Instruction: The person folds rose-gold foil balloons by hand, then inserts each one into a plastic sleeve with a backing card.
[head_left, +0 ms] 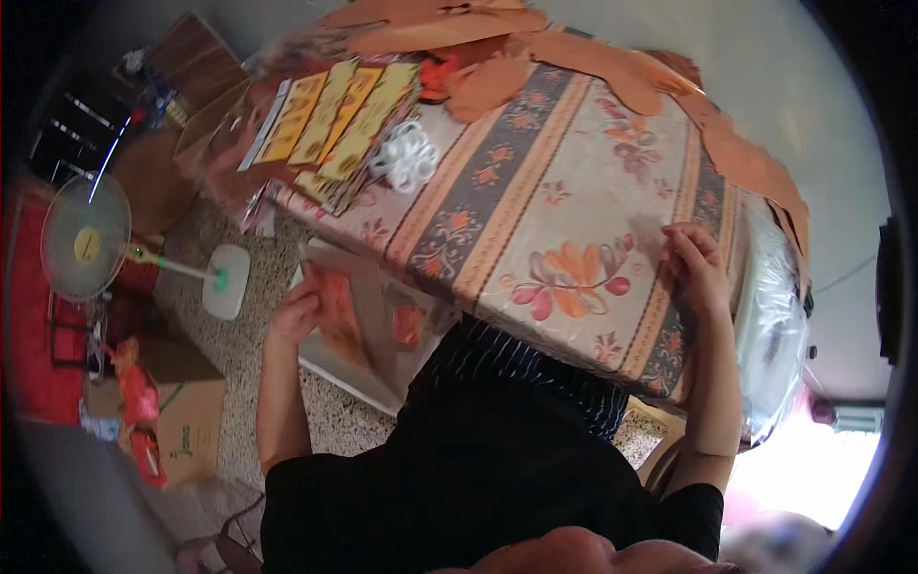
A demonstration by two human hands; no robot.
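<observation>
At the near edge of a table draped in a floral, striped oilcloth, a person in a dark top sits with both forearms extended. Left hand: lowered below the table edge, forearm rising from the lower frame, fingers curled around the side of an orange-red printed sheet, which it grasps over a flat grey cardboard panel lying beside the table above the speckled floor. Right hand: forearm held nearly vertical in view, wrist bent, fingers bunched and pressed down on the tablecloth near the table's right edge; whether anything is pinched beneath the fingertips cannot be told. Far side of the table: a fanned row of yellow-and-orange printed cards, a cluster of white plastic rings just beside them, and loose orange paper cut-outs along the back and right rim. On the floor at left: a pedestal fan lying tilted and a brown cardboard box.
</observation>
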